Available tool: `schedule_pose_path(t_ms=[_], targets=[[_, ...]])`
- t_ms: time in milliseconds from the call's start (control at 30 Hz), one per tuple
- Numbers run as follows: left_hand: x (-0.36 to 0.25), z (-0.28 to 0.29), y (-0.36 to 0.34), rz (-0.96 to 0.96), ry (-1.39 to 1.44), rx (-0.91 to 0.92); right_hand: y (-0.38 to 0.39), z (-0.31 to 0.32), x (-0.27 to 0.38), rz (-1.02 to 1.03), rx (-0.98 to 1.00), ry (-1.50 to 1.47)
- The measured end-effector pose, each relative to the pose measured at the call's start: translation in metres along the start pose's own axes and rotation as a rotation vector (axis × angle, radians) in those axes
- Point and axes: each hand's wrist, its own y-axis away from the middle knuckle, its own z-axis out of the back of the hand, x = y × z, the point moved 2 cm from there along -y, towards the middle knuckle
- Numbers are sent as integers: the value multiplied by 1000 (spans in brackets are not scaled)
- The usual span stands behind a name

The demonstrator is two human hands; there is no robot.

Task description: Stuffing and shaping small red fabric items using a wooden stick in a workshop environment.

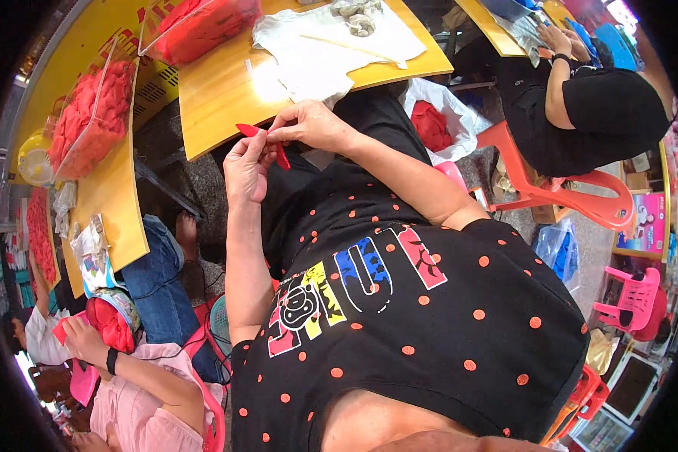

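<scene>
A small strip of red cloth [282, 157] is pinched between my two hands, above my lap at the near edge of the table. My left hand [246, 172] grips it from below, thumb and fingers closed together. From the right, my right hand [314, 125] holds it too, its fingertips meeting the left ones. One pointed end of the cloth sticks out at the upper left and another part hangs below the fingers. The fingers hide its middle.
On the wooden table [211, 98] lie a white cloth [294, 45] and a clear bin of red pieces [203, 34]. Another bin [90, 113] stands left. A white bag [467, 120] with red cloth sits right of my legs. People work at both sides, one near an orange chair [572, 200].
</scene>
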Motion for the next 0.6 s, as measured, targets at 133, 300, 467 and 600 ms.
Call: schedule_pose_path(t_ms=[133, 300, 467, 600], targets=[[-2, 0, -1, -134, -224, 20, -2, 4, -4, -76, -29, -38], [-5, -7, 4, -631, -1116, -186, 4, -4, 12, 248, -179, 332], [-2, -15, -1, -581, -446, -106, 7, -16, 21, 304, -193, 349], [-1, -6, -5, -430, -382, -80, 8, -16, 20, 186, -171, 198]])
